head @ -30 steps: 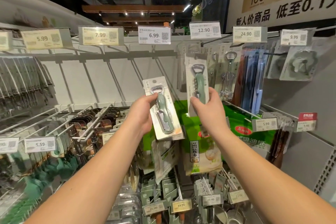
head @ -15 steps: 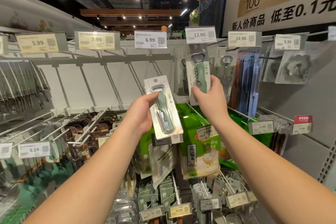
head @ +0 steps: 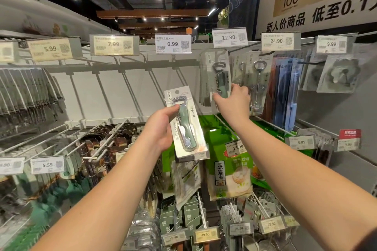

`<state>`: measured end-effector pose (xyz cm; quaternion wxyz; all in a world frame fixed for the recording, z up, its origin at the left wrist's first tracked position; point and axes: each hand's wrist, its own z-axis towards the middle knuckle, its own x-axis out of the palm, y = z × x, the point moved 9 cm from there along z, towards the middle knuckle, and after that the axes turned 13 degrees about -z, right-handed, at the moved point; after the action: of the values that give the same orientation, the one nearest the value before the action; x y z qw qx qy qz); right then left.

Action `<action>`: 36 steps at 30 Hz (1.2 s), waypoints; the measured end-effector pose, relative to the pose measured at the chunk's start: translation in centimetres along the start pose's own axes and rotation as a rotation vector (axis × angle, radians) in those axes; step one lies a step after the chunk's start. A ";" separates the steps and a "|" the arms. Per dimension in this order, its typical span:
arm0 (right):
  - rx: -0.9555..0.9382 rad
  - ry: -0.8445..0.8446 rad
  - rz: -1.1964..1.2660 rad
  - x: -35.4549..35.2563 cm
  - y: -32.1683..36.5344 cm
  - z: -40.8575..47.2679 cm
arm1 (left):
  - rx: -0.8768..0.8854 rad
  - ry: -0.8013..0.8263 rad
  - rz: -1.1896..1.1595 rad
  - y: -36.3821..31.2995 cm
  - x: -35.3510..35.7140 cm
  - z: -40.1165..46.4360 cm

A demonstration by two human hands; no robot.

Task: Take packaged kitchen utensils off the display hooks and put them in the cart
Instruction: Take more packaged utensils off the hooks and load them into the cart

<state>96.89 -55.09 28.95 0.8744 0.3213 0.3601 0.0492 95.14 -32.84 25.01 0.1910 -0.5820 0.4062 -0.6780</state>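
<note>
Item one: a carded green bottle opener (head: 186, 122) is off its hook, upright with a slight tilt, held in front of the display in the left hand (head: 161, 126). That grip is closed on the card's left edge, thumb across the front near the opener head.

Item two: a second carded bottle opener (head: 219, 79) of the same pattern hangs at the front of the hook beneath the 12.90 price tag (head: 229, 37). The right hand (head: 232, 102) is raised to its lower end, fingers curled round the bottom of the pack. Whether the card's hang hole is clear of the hook cannot be told from this view; the pack sits level with the identical packs behind it, so it is judged not yet free.

Adjacent stock: carded corkscrews (head: 259, 81) hang just right of the second opener, under the 24.90 price tag (head: 280, 41). Green steamer-cloth packs (head: 228, 173) hang below both hands. The hooks beneath the 6.99 price tag (head: 173, 44) show no stock.

Progress: one pack removed and in hand, one pack gripped at the hook. No cart appears in view, so nothing can be confirmed as deposited. Outstanding, in my assessment: draw the second pack along and off the hook, then carry both packs to the cart and put them in.
</note>
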 end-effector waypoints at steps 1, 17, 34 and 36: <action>0.003 0.006 -0.012 0.3 0.1 0.3 | 0.002 -0.002 0.001 0.0 -0.1 -0.1; 0.061 0.013 -0.011 2.9 0.8 1.9 | -0.004 -0.028 -0.009 -0.4 -0.8 0.0; 0.014 0.026 0.007 1.9 0.4 1.2 | 0.009 -0.020 -0.006 -0.1 -0.2 0.3; 0.002 0.026 0.044 1.0 0.5 0.3 | 0.015 -0.007 0.001 0.0 0.1 0.4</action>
<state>97.92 -54.61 28.81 0.8680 0.3295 0.3645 0.0720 95.48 -33.08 25.08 0.1972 -0.5828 0.4007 -0.6788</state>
